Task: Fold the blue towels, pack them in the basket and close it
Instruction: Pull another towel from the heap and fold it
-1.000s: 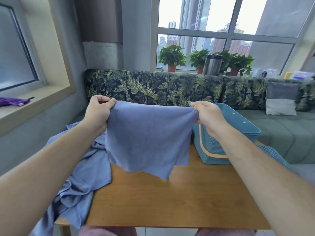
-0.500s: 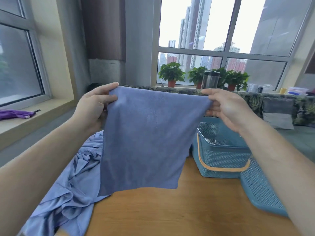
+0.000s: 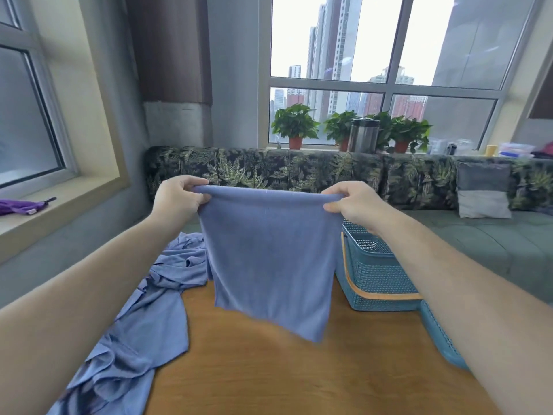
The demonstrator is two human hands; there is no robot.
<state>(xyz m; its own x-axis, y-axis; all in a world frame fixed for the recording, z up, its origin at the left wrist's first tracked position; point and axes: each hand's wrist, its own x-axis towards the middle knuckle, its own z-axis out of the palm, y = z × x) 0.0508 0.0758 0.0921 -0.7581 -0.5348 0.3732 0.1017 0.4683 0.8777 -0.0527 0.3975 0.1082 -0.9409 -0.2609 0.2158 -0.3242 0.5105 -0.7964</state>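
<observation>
A person's left hand (image 3: 179,199) and right hand (image 3: 353,205) pinch a blue towel's (image 3: 269,259) top corners, holding it above the worktop (image 3: 284,369), left of the teal basket (image 3: 377,274).

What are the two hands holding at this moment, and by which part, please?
A blue towel, held in the air by its top edge: left hand at one upper corner, right hand at the other.

Our bare forearms reach forward; our left grip (image 3: 179,199) and right grip (image 3: 353,205), held level, each pinch a top corner of the soft blue towel (image 3: 269,259).
</observation>
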